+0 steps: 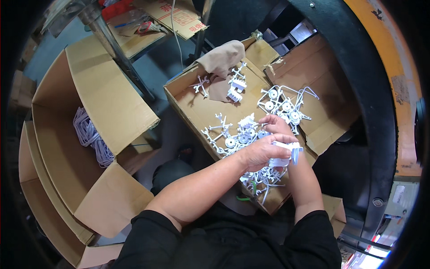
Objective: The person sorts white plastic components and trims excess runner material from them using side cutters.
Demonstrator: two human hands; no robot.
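Note:
My left hand (262,153) is closed on white plastic parts (281,154), a stack of blocky, ridged pieces sticking out past the thumb and fingers. Crossing behind it, my right hand (278,124) is bent over the pile with fingers curled inward; what sits between its fingertips is too small to make out. Beneath both hands, a shallow cardboard box (190,105) holds a heap of white plastic pieces (230,142), with round discs and branching sprues among them. Beyond the right hand lies another cluster of white discs and rods (286,106).
A beige cloth (222,58) hangs over the box's far edge, near separate white pieces (236,90). To my left stands a tall open carton (53,148) containing white wire-like loops (92,134). A metal post (112,45) rises behind it. An orange-and-black machine frame (387,58) borders the right.

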